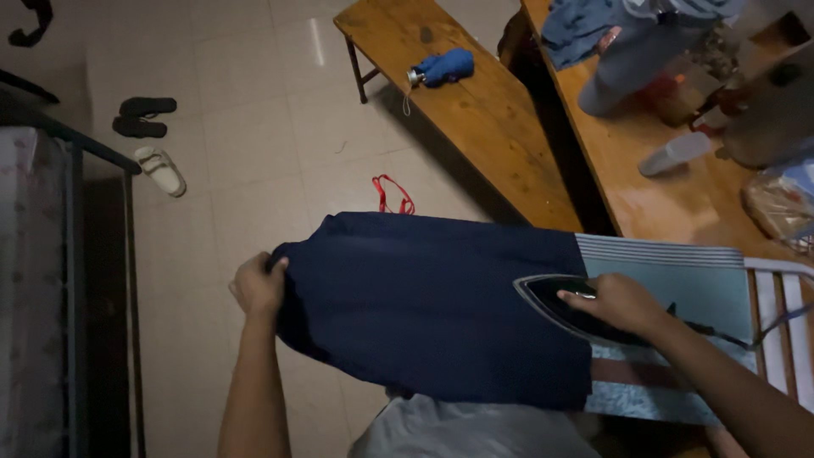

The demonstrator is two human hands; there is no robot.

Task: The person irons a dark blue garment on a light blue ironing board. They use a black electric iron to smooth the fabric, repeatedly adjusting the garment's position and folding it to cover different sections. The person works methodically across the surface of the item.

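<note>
A dark navy garment (424, 305) lies spread over the narrow end of an ironing board (678, 280). My left hand (257, 286) grips the garment's left edge and pulls it taut over the board's tip. A black clothes iron (564, 304) rests on the garment's right part, its pointed nose facing left, and my right hand (621, 303) is closed around its handle. The iron's cord (763, 326) runs off to the right.
A wooden bench (475, 110) with a folded blue umbrella (441, 66) stands behind the board. At the right, a wooden table (678, 195) holds clothes, a bottle and bags. On the tiled floor lie sandals (148, 119) and a red strap (392, 193). A metal bed frame (76, 280) fills the left.
</note>
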